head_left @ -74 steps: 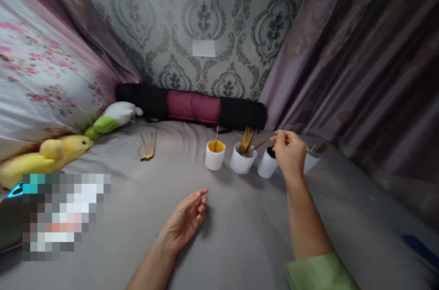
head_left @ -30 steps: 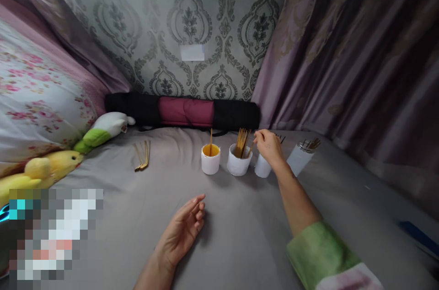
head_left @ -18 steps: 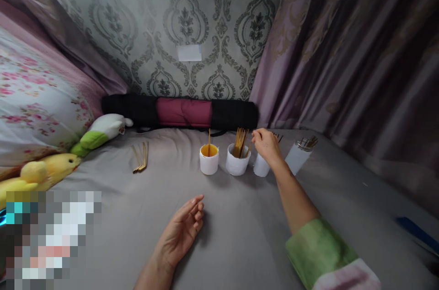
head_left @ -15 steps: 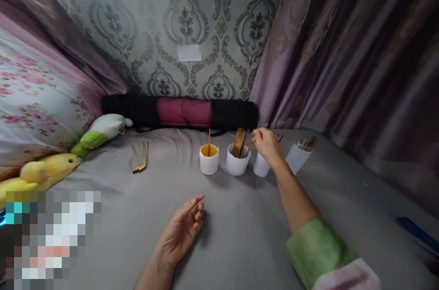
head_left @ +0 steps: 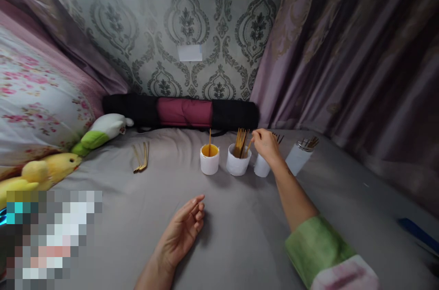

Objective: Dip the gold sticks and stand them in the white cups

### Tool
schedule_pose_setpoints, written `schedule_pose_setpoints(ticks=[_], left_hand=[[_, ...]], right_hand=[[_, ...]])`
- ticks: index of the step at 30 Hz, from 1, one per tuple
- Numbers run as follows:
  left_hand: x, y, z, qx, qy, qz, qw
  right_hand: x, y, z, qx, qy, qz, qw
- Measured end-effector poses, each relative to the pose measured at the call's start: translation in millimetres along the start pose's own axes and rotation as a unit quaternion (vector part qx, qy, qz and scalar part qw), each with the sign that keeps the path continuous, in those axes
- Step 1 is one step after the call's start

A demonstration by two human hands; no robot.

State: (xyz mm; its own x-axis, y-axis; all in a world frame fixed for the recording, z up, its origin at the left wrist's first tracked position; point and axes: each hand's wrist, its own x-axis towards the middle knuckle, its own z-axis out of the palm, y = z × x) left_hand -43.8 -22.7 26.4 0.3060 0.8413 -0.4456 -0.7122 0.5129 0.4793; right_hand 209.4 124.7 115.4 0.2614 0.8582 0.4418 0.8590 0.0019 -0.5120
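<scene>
Right hand (head_left: 266,145) hides third cup (head_left: 261,169); held gold piece (head_left: 249,144) barely visible

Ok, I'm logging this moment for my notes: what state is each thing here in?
Right hand: pinching a gold stick at the second cup.
Left hand: open, palm up on the sheet.
First cup: upright, one stick.
Third cup: upright, partly hidden.
Fourth cup: tilted.
Loose sticks: lying flat.

Four cups (head_left: 209,165) stood in a row on the bed (head_left: 240,230), sticks (head_left: 241,142) in the second. My right hand (head_left: 266,145) was over the third; my left hand (head_left: 183,231) lay before them. A bolster (head_left: 181,112) lay behind, loose sticks (head_left: 141,162) to the left.
</scene>
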Motion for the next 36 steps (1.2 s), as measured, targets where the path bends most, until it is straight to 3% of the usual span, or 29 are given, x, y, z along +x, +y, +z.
schedule_pose_setpoints(ticks=[36], left_hand=[[-0.5, 0.9, 0.4, 0.000, 0.001, 0.000, 1.000]], right_hand=[[0.0, 3.5, 12.1, 0.049, -0.053, -0.005, 0.997]])
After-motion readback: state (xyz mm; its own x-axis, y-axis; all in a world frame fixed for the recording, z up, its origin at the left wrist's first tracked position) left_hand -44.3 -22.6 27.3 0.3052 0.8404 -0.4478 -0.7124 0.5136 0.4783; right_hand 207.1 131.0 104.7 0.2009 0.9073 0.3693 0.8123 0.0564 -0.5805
